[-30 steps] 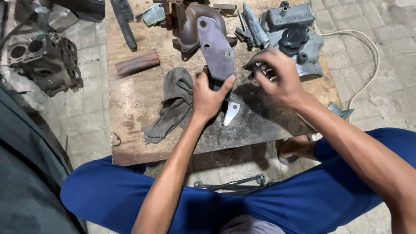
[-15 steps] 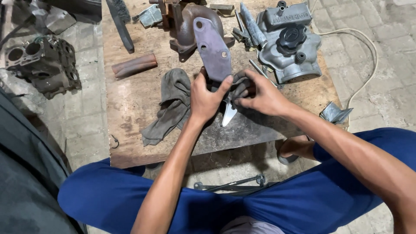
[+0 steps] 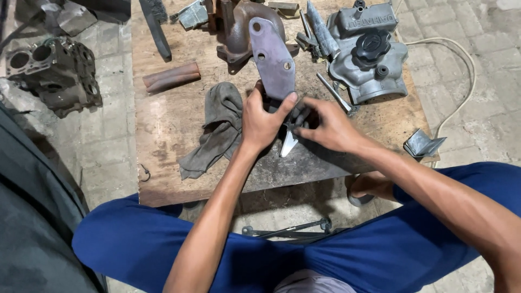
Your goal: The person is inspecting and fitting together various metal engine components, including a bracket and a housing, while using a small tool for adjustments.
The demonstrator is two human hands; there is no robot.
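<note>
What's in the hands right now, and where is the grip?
The left hand grips the flat grey metal bracket at its lower end. The right hand touches a dark part beside it; a firm hold cannot be told.

The right hand (image 3: 325, 126) has come in from the right — a second ago it hovered up near the grey engine cover (image 3: 369, 51), apart from the left hand (image 3: 264, 116). Now it lies low on the surface, fingertips meeting the left hand's at the foot of the flat metal bracket (image 3: 273, 59). The left thumb has moved too — it now presses against the bracket's lower edge. The small bright metal piece (image 3: 287, 144) beneath the hands is more covered than before.
</note>
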